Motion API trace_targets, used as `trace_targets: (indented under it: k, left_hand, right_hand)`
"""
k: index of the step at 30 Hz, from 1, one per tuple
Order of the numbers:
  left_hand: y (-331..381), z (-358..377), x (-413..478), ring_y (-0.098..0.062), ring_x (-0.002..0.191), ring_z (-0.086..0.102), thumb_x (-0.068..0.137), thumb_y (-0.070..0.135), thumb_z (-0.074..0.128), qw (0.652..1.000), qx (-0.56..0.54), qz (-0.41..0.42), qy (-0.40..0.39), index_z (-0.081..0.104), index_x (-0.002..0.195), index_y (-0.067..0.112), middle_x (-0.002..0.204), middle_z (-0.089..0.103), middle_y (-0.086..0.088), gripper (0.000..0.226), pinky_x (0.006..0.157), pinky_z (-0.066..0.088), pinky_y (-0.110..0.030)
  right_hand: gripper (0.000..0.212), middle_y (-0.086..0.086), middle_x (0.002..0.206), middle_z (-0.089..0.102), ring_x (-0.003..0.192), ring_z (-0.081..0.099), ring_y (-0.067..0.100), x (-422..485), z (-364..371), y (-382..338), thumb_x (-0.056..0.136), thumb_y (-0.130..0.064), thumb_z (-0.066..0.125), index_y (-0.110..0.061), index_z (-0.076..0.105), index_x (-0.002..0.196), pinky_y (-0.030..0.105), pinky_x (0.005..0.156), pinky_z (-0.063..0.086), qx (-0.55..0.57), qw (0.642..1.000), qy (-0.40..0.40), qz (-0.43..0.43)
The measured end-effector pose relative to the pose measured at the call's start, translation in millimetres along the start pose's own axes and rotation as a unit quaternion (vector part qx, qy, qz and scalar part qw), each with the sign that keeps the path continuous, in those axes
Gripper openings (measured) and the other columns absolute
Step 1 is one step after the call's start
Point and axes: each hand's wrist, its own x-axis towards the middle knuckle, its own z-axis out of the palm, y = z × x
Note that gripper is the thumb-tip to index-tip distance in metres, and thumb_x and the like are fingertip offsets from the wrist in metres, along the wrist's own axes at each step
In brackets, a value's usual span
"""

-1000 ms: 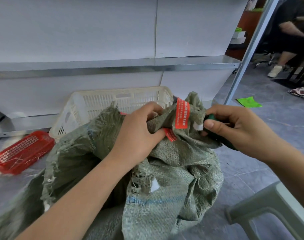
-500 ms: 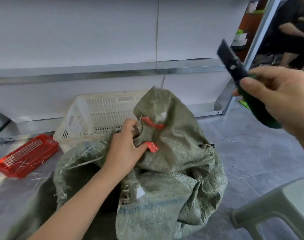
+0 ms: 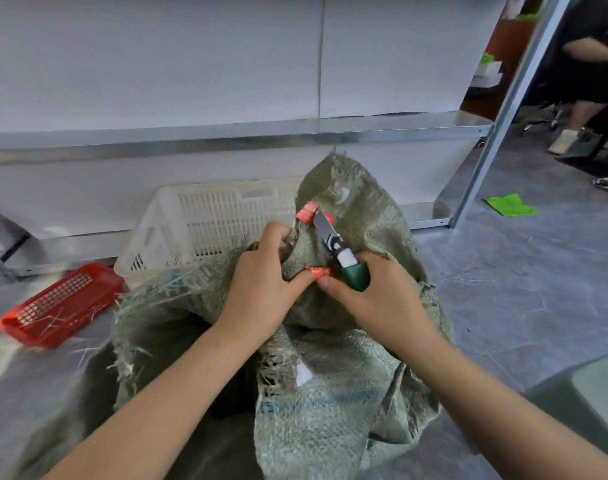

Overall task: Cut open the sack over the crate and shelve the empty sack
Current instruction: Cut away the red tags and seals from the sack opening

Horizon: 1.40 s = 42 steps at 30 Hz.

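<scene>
Sack (image 3: 347,375) before crate (image 3: 205,223); basket (image 3: 58,303) left.

Bulky sack (image 3: 330,393) blocks crate (image 3: 205,216) front, red basket (image 3: 60,303) left, floor (image 3: 503,289) free right

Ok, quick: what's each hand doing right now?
Left hand: grips the bunched neck of the green sack.
Right hand: grips the green-handled knife, blade at the red tape.

The woven sack (image 3: 347,375) was dull olive green with a faded blue band. Its tape (image 3: 306,215) was red. The utility knife (image 3: 341,253) had a dark green handle, the latticed crate (image 3: 219,220) was cream, the mesh basket (image 3: 60,303) red.
</scene>
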Motion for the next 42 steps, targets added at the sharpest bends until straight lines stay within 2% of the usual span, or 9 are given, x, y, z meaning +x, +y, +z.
trace_targets:
  k: [4, 9, 12, 15, 20, 23, 29, 36, 42]
  left_hand:
    - [-3.9, -1.1, 0.0, -0.009, 0.063, 0.05, 0.076, 0.019, 0.072, 1.0, 0.015, 0.005, -0.014, 0.044, 0.099, 0.016, 0.072, 0.051, 0.011, 0.036, 0.058, 0.039, -0.005]
    - [-10.1, -6.2, 0.9, 0.002, 0.06, 0.05, 0.075, 0.022, 0.073, 0.999, 0.016, 0.011, -0.045, 0.044, 0.094, 0.02, 0.07, 0.051, 0.017, 0.035, 0.055, 0.041, -0.009]
    - [-10.8, -13.4, 5.7, 0.003, 0.078, 0.059, 0.075, 0.024, 0.074, 0.99, -0.003, 0.019, -0.139, 0.052, 0.097, 0.029, 0.089, 0.062, 0.015, 0.032, 0.066, 0.042, -0.007]
    - [-8.1, -25.3, 10.1, 0.023, 0.076, 0.054, 0.074, 0.024, 0.074, 0.971, -0.029, 0.033, -0.236, 0.049, 0.086, 0.046, 0.086, 0.057, 0.03, 0.036, 0.069, 0.041, 0.0]
    - [-6.4, -44.3, 16.2, 0.027, 0.089, 0.051, 0.072, 0.024, 0.076, 0.951, -0.031, 0.055, -0.304, 0.046, 0.093, 0.052, 0.088, 0.058, 0.039, 0.046, 0.075, 0.037, 0.004]
    - [-6.3, -61.6, 13.2, 0.013, 0.095, 0.06, 0.066, 0.024, 0.08, 0.928, -0.078, 0.038, -0.363, 0.061, 0.098, 0.04, 0.101, 0.065, 0.032, 0.04, 0.084, 0.047, -0.011]
    - [-6.7, -54.6, 17.3, -0.018, 0.085, 0.067, 0.062, 0.058, 0.063, 0.978, -0.042, 0.044, -0.2, 0.066, 0.089, 0.021, 0.088, 0.072, -0.004, 0.046, 0.082, 0.05, -0.043]
    - [-4.1, -42.1, 12.8, -0.016, 0.056, 0.052, 0.065, 0.057, 0.059, 0.983, -0.005, 0.071, -0.167, 0.063, 0.077, 0.005, 0.064, 0.059, -0.012, 0.054, 0.052, 0.031, -0.021]
    - [0.9, -45.1, 9.7, -0.006, 0.051, 0.038, 0.072, 0.027, 0.075, 0.982, 0.011, 0.048, -0.185, 0.057, 0.067, -0.003, 0.05, 0.038, 0.003, 0.035, 0.048, 0.024, -0.02]
  right_hand:
    - [0.016, 0.0, 0.064, 0.066, 0.043, 0.044, 0.006, 1.6, 3.0, -2.4, 0.082, -0.023, 0.067, -0.011, 0.067, 0.071, 0.02, 0.041, 0.037, 0.301, 0.94, -0.108, 0.116]
    - [0.013, -0.006, 0.056, 0.061, 0.04, 0.042, 0.004, 0.0, 6.5, 1.8, 0.079, -0.017, 0.069, -0.013, 0.062, 0.07, 0.019, 0.042, 0.035, 0.29, 0.948, -0.084, 0.097]
    - [0.015, -0.012, 0.04, 0.054, 0.036, 0.044, 0.0, -3.3, 6.3, 2.1, 0.078, -0.016, 0.072, -0.013, 0.06, 0.068, 0.011, 0.041, 0.032, 0.221, 0.972, -0.064, 0.051]
    - [0.013, -0.01, 0.046, 0.055, 0.04, 0.043, 0.0, -5.7, 4.6, 0.9, 0.076, -0.017, 0.074, -0.012, 0.063, 0.07, 0.011, 0.043, 0.033, 0.194, 0.978, -0.071, 0.016]
    - [0.012, -0.01, 0.041, 0.054, 0.036, 0.043, -0.001, -9.4, -3.2, -8.0, 0.076, -0.006, 0.072, -0.009, 0.062, 0.069, 0.007, 0.042, 0.031, 0.251, 0.96, -0.12, 0.011]
    - [0.019, -0.008, 0.046, 0.055, 0.036, 0.043, -0.001, -2.9, -10.1, -4.5, 0.076, -0.007, 0.071, -0.016, 0.06, 0.064, 0.015, 0.045, 0.033, 0.27, 0.96, -0.069, 0.038]
    - [0.017, -0.011, 0.043, 0.057, 0.038, 0.046, -0.001, -2.5, -11.8, -11.5, 0.078, -0.008, 0.07, -0.016, 0.06, 0.066, 0.009, 0.044, 0.035, 0.266, 0.961, -0.078, -0.028]
    - [0.018, -0.006, 0.06, 0.069, 0.059, 0.064, 0.006, -9.7, -7.4, -12.3, 0.078, -0.004, 0.069, -0.021, 0.067, 0.075, 0.019, 0.06, 0.053, 0.297, 0.947, -0.061, -0.107]
    - [0.017, -0.003, 0.064, 0.07, 0.061, 0.062, 0.01, -8.9, 4.6, -11.8, 0.076, -0.006, 0.072, -0.021, 0.068, 0.07, 0.024, 0.061, 0.05, 0.301, 0.949, -0.029, -0.089]
